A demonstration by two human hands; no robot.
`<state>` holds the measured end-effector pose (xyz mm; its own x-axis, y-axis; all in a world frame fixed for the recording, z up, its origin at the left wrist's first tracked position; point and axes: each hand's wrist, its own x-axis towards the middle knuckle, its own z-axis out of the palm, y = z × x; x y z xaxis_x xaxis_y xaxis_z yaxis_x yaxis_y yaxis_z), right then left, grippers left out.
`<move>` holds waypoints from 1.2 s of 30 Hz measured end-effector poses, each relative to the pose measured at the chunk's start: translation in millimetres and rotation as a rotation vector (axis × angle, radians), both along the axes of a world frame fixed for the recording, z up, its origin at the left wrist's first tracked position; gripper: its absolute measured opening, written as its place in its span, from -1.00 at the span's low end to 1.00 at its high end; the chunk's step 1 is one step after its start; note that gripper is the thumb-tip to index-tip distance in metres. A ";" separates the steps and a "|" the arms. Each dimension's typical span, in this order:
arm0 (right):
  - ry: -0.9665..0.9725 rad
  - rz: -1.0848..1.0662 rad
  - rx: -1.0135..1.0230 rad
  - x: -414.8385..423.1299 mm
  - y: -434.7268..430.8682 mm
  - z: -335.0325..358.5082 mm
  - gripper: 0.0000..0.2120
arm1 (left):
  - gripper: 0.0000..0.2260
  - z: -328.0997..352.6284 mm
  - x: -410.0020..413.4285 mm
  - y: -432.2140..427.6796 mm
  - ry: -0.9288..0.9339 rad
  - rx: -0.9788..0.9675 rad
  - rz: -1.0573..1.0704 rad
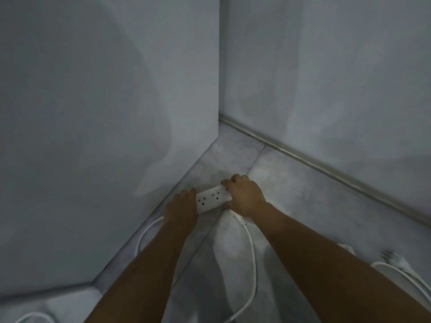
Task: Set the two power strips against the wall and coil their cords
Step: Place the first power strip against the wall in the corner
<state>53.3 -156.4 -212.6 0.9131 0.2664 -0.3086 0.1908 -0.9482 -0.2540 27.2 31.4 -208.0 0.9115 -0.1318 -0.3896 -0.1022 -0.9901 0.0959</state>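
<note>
A white power strip lies on the grey floor, close to the foot of the left wall. My left hand grips its near-left end. My right hand grips its far-right end, fingers curled over the top edge. Its white cord leaves from under my right hand and runs down the floor between my forearms. Another stretch of white cord loops along the left wall behind my left forearm. At the right edge lie a white plug and more cord, partly cut off.
Two pale walls meet in a corner ahead, with a metal strip along the foot of the right wall. A bit of white cord shows at the bottom left. Bare tiled floor lies to the right of my hands.
</note>
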 end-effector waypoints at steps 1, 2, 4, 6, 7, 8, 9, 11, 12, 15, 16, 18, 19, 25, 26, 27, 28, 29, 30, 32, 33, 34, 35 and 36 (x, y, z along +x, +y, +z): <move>-0.033 0.027 -0.012 -2.7 0.0 6.4 -0.40 | -0.53 3.7 -0.4 1.6 -0.015 -0.006 0.006; -0.069 0.054 -0.020 -5.2 -0.7 15.0 -0.40 | -0.59 8.8 -1.1 2.4 -0.027 -0.015 0.008; -0.134 0.129 -0.030 -7.2 -5.8 30.3 -0.41 | -0.63 17.6 -4.7 2.0 -0.046 -0.052 0.010; -0.178 0.225 -0.040 -7.6 -12.8 48.4 -0.46 | -0.58 25.9 -7.9 -0.2 -0.087 -0.090 0.011; -0.198 0.263 -0.045 -5.9 -17.9 57.8 -0.49 | -0.55 31.4 -7.5 -2.1 -0.107 -0.102 0.014; -0.224 0.287 -0.048 -3.2 -24.9 67.0 -0.53 | -0.52 36.2 -5.8 -4.1 -0.119 -0.106 0.018; -0.253 0.300 -0.050 -0.1 -33.8 75.1 -0.55 | -0.50 39.9 -3.4 -6.1 -0.121 -0.099 0.025; -0.322 0.318 -0.054 2.7 -56.3 88.8 -0.56 | -0.48 47.2 1.4 -9.5 -0.107 -0.079 0.055; -0.371 0.316 -0.046 2.8 -68.7 94.6 -0.55 | -0.48 50.3 4.1 -12.5 -0.097 -0.076 0.064; -0.558 0.198 0.001 1.7 -103.5 100.7 -0.49 | -0.52 56.2 18.8 -28.9 -0.116 -0.088 0.024; -0.608 0.140 0.021 0.0 -113.1 96.3 -0.48 | -0.55 58.3 27.4 -36.9 -0.154 -0.110 0.025; -0.621 0.023 0.073 -5.6 -128.6 77.8 -0.46 | -0.65 63.4 48.4 -53.7 -0.232 -0.163 0.063; -0.582 -0.041 0.091 -8.5 -135.7 65.0 -0.46 | -0.69 64.6 58.7 -61.8 -0.262 -0.195 0.086; -0.388 -0.304 0.080 -11.7 -178.8 9.2 -0.39 | -0.80 46.5 97.3 -120.9 -0.354 -0.217 -0.030; -0.370 -0.328 0.067 -8.9 -183.2 4.8 -0.38 | -0.81 42.2 101.6 -129.7 -0.376 -0.213 -0.037; -0.344 -0.350 0.054 -6.4 -186.1 0.9 -0.38 | -0.83 38.2 105.2 -137.0 -0.395 -0.216 -0.029; -0.320 -0.370 0.041 -2.9 -189.7 -4.2 -0.39 | -0.83 32.5 109.5 -145.4 -0.408 -0.227 -0.013; -0.308 -0.377 0.035 -0.3 -190.7 -8.4 -0.40 | -0.80 26.9 111.4 -151.1 -0.411 -0.237 0.008; -0.306 -0.375 0.034 0.9 -188.3 -10.8 -0.42 | -0.78 22.5 111.0 -153.8 -0.404 -0.242 0.022; -0.306 -0.397 0.042 7.7 -186.9 -19.0 -0.45 | -0.74 8.5 114.7 -163.1 -0.370 -0.266 -0.014; -0.307 -0.424 0.054 10.9 -184.9 -23.0 -0.47 | -0.72 1.1 115.2 -167.7 -0.352 -0.288 -0.049; -0.308 -0.458 0.070 13.7 -182.4 -26.5 -0.48 | -0.70 -5.5 114.3 -171.8 -0.338 -0.310 -0.077; -0.307 -0.498 0.087 16.1 -180.1 -29.5 -0.50 | -0.68 -11.4 112.4 -176.1 -0.327 -0.324 -0.088; -0.305 -0.542 0.100 18.1 -178.1 -31.9 -0.51 | -0.66 -16.9 109.9 -180.2 -0.313 -0.327 -0.083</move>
